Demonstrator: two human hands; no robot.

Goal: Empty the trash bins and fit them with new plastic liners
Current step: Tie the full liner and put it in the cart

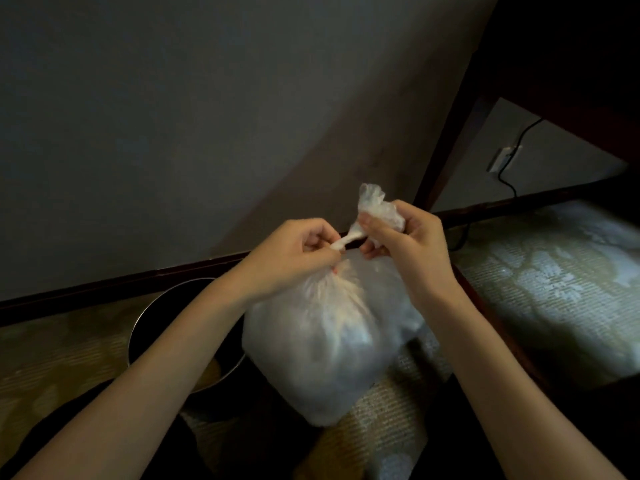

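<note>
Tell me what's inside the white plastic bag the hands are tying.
The plastic bag bulges with contents, but its cloudy film shows only vague pale and grey shapes; no item can be identified. The left hand and right hand hold its twisted neck.

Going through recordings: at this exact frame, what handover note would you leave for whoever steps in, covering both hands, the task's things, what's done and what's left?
Left hand: pinches the twisted neck of the full bag, just above its bulge.
Right hand: grips the bag's loose top end, to the right of the neck.
Bin: on the carpet, left of the bag; no liner shows in it.
Done: bag is out of the bin, neck twisted.
Left: finish the knot, take the bag away, fit a new liner; none is in view.
</note>
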